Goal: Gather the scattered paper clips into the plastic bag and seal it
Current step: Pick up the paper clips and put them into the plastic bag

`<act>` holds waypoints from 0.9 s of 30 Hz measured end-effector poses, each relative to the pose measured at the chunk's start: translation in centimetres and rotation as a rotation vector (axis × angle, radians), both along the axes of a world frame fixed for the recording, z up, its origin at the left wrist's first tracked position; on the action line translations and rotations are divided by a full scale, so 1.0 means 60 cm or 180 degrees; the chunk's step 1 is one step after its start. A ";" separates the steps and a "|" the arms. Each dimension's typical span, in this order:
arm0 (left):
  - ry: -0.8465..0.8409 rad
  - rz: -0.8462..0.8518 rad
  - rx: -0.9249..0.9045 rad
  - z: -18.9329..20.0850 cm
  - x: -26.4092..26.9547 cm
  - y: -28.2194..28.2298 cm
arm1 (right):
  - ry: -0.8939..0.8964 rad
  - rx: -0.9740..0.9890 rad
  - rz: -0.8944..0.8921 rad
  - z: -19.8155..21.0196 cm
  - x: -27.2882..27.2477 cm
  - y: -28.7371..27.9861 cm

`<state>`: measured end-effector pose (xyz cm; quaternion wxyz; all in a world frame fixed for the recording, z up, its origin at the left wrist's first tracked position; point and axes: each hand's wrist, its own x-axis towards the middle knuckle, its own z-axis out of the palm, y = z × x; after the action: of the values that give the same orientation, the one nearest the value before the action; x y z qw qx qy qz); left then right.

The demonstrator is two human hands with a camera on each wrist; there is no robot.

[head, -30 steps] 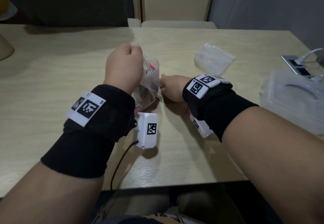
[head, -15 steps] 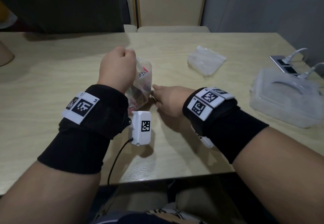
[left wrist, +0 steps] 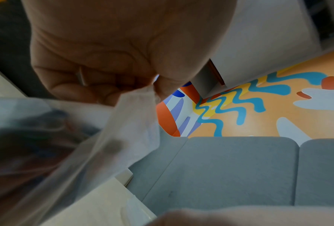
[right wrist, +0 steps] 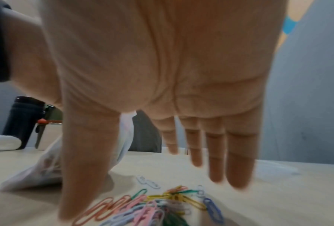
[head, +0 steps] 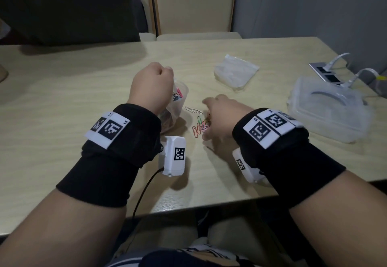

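My left hand (head: 156,78) is a fist that grips the top edge of the clear plastic bag (head: 178,104), which stands on the table with coloured clips inside. In the left wrist view the fingers (left wrist: 96,85) pinch the bag's rim (left wrist: 137,107). A heap of coloured paper clips (head: 199,127) lies just right of the bag, with two white clips (head: 193,109) beside it. My right hand (head: 210,120) hovers over the heap. In the right wrist view its fingers (right wrist: 237,160) are straight and spread above the clips (right wrist: 152,203), holding nothing.
A second, flat plastic bag (head: 235,73) lies farther back. A clear plastic box (head: 326,112) stands at the right, with a socket plate and white cables (head: 326,74) behind it. A chair (head: 192,5) stands beyond the table, and the table's front edge (head: 209,206) is close.
My right hand drew back to the right, away from the bag, and now hangs open over the clip heap, which has come into sight. The left hand kept its grip on the bag.
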<state>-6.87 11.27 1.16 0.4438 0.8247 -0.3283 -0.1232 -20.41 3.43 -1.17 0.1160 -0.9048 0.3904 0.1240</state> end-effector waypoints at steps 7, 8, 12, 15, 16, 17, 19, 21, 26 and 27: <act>-0.0053 -0.0037 0.0015 -0.006 -0.011 -0.006 | 0.0579 0.0192 -0.0506 -0.006 0.001 -0.028; -0.0043 -0.0037 0.0010 -0.006 -0.011 -0.006 | 0.0508 0.0207 -0.0455 -0.012 0.007 -0.032; 0.0035 -0.0022 0.0017 -0.004 -0.006 -0.005 | 0.0476 0.0101 -0.0339 -0.032 0.028 -0.039; 0.0070 0.0000 -0.0002 -0.002 -0.003 -0.005 | 0.0327 0.0297 -0.0309 -0.028 0.036 -0.030; 0.0078 -0.0009 -0.0003 -0.002 -0.003 -0.005 | 0.0323 0.0293 -0.0353 -0.027 0.040 -0.024; 0.0079 -0.0027 0.0004 -0.003 -0.004 -0.006 | 0.0307 0.0230 -0.0381 -0.029 0.044 -0.019; 0.0067 -0.0054 0.0043 -0.004 -0.007 -0.006 | 0.0245 0.0144 -0.0616 -0.052 0.063 -0.020; 0.0055 -0.0059 0.0072 -0.004 -0.007 -0.006 | 0.0316 0.0125 -0.0757 -0.073 0.083 -0.033; 0.0075 -0.0072 0.0069 -0.002 -0.003 -0.005 | 0.0515 -0.0031 -0.0533 -0.130 0.099 -0.095; 0.0082 -0.0079 0.0064 -0.002 -0.003 -0.005 | 0.0409 0.0016 -0.0579 -0.174 0.108 -0.131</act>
<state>-7.03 10.98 1.06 0.4381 0.8233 -0.3316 -0.1425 -13.94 -4.46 -11.58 0.1037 -0.8556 0.4772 0.1717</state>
